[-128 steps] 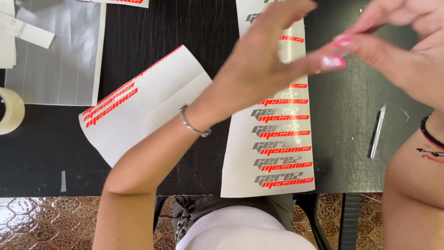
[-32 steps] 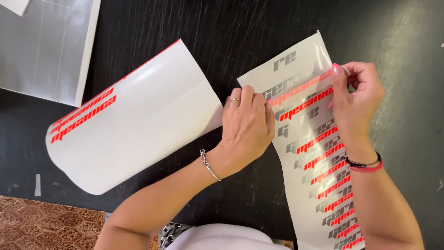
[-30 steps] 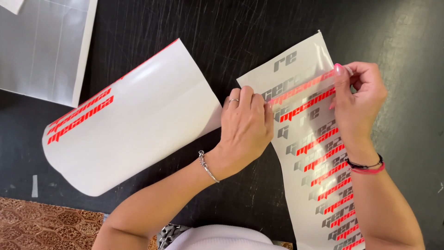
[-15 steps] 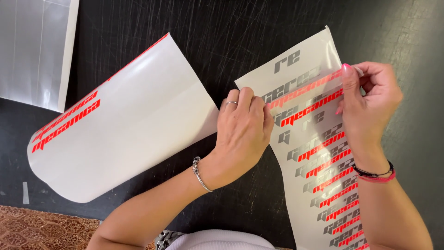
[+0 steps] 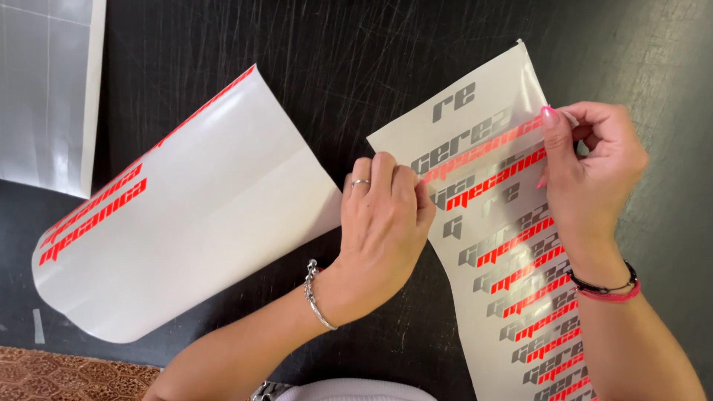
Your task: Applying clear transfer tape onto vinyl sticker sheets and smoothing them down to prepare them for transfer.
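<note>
Long white decal sheet (image 5: 512, 297) with grey and red lettering, flat on black table (image 5: 356, 82)

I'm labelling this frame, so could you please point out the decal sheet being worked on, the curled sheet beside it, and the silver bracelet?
decal sheet (image 5: 475, 297), head view, its lettered middle.
curled sheet (image 5: 215, 215), head view, its blank white centre.
silver bracelet (image 5: 316, 297), head view, the chain on the left wrist.
</note>
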